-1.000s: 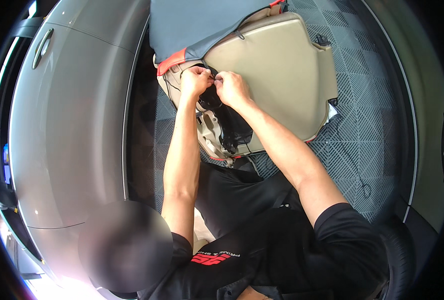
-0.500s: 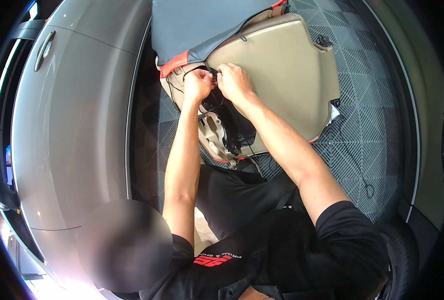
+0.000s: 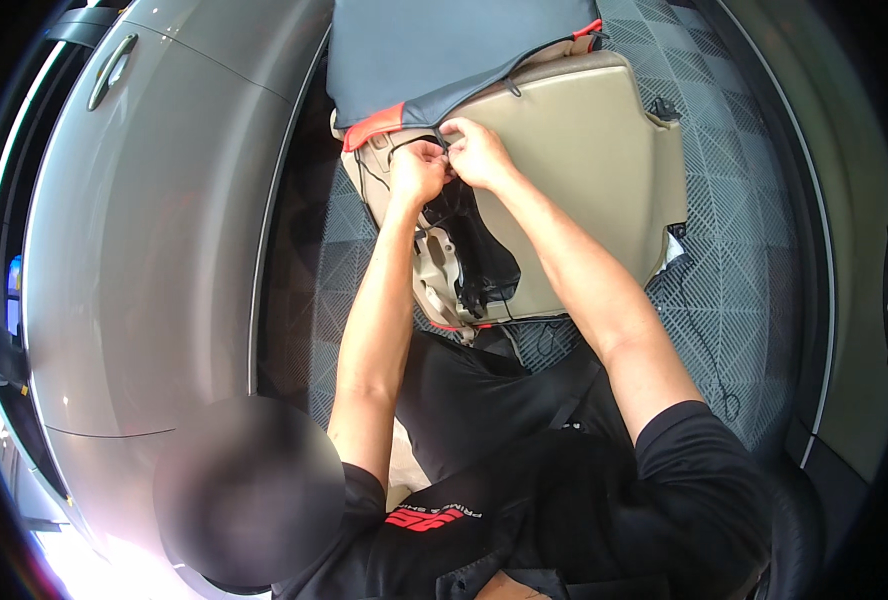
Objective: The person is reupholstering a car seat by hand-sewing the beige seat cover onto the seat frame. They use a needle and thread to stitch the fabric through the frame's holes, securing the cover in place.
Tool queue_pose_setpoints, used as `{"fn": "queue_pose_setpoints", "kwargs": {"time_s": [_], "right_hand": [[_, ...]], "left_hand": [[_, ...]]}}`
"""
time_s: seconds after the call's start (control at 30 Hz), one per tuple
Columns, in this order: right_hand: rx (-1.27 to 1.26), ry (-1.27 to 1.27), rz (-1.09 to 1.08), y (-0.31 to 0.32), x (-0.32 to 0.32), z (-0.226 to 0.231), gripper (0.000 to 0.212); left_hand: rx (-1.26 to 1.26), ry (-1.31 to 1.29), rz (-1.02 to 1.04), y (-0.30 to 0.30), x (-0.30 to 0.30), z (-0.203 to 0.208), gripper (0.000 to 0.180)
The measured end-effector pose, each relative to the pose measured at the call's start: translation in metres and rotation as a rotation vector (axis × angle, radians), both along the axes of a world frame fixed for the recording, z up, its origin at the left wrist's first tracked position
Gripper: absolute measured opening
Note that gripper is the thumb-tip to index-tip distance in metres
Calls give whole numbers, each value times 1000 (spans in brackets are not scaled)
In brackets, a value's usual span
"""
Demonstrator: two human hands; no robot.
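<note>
A beige car seat part (image 3: 574, 170) lies in front of me, with a dark grey-blue seat cover (image 3: 434, 60) with red trim (image 3: 374, 127) drawn over its far portion. Both my hands meet at the cover's near edge. My left hand (image 3: 419, 174) has its fingers pinched on a thin black cord (image 3: 402, 144) that loops from the cover. Close against it, my right hand (image 3: 480, 158) pinches at the same cord, thumb and fingers together. The exact grip between the fingertips is too small to make out. A second short cord loop (image 3: 513, 88) hangs from the cover's edge.
Below my hands, a black recess (image 3: 486, 255) and beige plastic trim (image 3: 434, 265) show in the seat. A silver car door (image 3: 164, 230) stands to my left. Patterned grey floor tiles (image 3: 734, 250) lie to the right, with a thin dark cord (image 3: 709, 345) on them.
The seat, cover and hands sit slightly farther right and lower in the picture, as the view has shifted. My fingers stay together at the cord, with the right hand's fingers slightly rearranged.
</note>
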State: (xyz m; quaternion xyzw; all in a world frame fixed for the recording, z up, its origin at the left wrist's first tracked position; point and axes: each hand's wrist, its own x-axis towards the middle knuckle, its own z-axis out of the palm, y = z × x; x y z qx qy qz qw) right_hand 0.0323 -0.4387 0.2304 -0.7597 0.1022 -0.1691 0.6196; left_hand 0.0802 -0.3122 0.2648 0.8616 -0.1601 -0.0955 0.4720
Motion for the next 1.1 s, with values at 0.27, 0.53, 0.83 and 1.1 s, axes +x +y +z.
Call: {"fn": "queue_pose_setpoints", "kwargs": {"time_s": [0.27,0.53,0.83,1.1], "right_hand": [[179,-102,74,-1,9,-19,36],[91,-16,107,-8,12,-7,34],[-599,-38,36,-17,-19,14,24],[-652,138,142,-16,-16,35,19]], "left_hand": [[168,-186,188,-4,-10,-6,26],[460,-683,130,-9,-18,-11,22],[91,-58,115,-9,-11,-11,20],[-119,69,145,-5,-11,-20,19]]}}
